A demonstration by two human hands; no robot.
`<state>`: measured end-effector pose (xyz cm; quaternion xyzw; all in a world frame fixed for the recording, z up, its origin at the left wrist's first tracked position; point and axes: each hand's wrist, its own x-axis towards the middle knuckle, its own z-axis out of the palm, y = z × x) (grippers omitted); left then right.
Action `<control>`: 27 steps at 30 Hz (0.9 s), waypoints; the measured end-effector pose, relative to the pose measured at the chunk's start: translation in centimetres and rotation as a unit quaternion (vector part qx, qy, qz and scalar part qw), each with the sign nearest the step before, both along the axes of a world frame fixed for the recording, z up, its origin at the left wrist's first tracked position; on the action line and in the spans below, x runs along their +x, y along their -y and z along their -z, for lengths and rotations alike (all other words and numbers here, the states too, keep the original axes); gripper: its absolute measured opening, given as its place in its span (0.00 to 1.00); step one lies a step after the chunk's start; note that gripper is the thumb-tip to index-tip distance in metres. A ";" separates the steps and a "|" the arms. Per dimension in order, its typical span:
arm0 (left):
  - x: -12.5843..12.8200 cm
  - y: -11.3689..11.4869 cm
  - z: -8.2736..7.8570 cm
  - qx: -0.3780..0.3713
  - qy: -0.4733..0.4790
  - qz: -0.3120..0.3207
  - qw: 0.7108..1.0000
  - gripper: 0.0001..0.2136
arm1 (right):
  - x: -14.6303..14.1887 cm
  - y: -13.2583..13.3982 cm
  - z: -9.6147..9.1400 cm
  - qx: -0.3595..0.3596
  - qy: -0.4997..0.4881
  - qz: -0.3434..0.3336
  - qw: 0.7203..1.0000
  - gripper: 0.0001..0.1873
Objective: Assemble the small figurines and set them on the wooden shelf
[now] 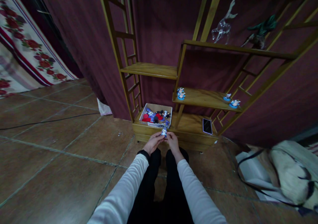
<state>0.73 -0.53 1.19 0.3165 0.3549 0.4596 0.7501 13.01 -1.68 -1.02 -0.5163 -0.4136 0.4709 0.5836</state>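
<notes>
A small blue-and-white figurine is held upright between both hands, just in front of the shelf's lower ledge. My left hand is closed on its left side, with a dark band at the wrist. My right hand pinches it from the right. Right behind the hands, an open cardboard box holds a jumble of red, black, blue and white figurine pieces. Similar figurines on blue bases stand at the left end of the middle shelf. Two more figurines are at its right end.
A phone lies on the lower ledge at right. Higher up stand a clear glass deer and a dark green sculpture. A bag rests on the tiled floor at right. A black cable crosses the floor at left.
</notes>
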 end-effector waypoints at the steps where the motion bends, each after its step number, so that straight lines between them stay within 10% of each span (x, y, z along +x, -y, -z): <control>1: 0.1 0.0 0.0 0.007 0.001 0.001 1.000 0.16 | 0.0 0.0 0.0 0.000 0.003 -0.001 1.000 0.15; 27: 0.6 -0.3 1.8 0.063 -0.050 -0.123 0.989 0.19 | -0.1 -0.2 -0.2 -0.006 -0.035 -0.006 0.999 0.13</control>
